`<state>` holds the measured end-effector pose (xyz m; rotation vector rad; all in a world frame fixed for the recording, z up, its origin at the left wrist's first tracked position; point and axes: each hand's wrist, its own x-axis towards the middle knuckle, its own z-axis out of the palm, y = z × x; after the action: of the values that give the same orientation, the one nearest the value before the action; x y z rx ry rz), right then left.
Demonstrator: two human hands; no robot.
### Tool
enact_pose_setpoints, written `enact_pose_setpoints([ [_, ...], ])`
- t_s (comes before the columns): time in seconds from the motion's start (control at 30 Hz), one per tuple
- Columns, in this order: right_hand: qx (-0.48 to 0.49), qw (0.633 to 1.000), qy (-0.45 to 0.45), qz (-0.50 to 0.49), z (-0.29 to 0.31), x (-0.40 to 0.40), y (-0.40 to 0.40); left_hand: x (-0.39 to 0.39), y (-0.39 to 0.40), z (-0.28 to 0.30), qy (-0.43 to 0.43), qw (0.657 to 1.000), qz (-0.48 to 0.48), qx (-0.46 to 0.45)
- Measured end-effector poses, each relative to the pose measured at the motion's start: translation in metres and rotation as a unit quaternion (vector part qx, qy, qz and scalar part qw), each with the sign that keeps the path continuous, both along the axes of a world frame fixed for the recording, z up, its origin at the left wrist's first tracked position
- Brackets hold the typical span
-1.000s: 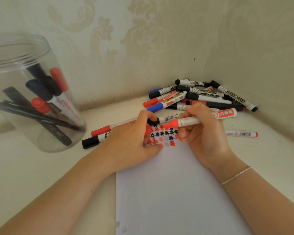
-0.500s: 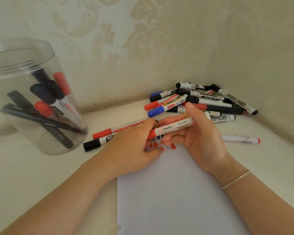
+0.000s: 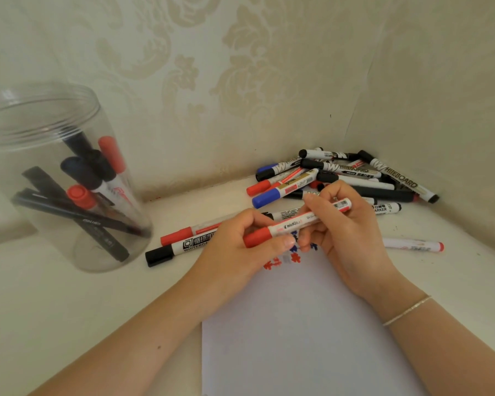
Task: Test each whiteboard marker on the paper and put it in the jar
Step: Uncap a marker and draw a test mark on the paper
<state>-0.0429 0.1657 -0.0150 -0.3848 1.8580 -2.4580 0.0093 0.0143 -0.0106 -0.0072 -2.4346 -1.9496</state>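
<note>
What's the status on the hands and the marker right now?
Left hand grips red cap; right hand grips barrel of red marker. Cap on, held above paper. Jar at left, path unblocked.

A home, going by the cream damask wallpaper (image 3: 240, 81) meeting in a corner above a pale ledge (image 3: 55, 310)
</note>
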Motion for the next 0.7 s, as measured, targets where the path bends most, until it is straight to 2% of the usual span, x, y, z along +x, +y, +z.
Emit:
enact_pose_setpoints([
  [0.17,-0.004,1.000,0.000,0.010,-0.0011,0.0031,-0.0029,0.0001,-0.0012,-0.0005,-0.015,0.999,0.035,-0.001],
  [0.5,0.009,1.000,-0.007,-0.001,-0.0003,0.0060,-0.0070,0.0018,-0.0026,0.0002,-0.018,0.999,0.031,-0.004],
  [0.7,0.044,0.998,-0.032,-0.028,0.0059,0.0061,-0.0083,0.0032,-0.0044,0.0050,-0.010,0.998,0.043,0.035],
])
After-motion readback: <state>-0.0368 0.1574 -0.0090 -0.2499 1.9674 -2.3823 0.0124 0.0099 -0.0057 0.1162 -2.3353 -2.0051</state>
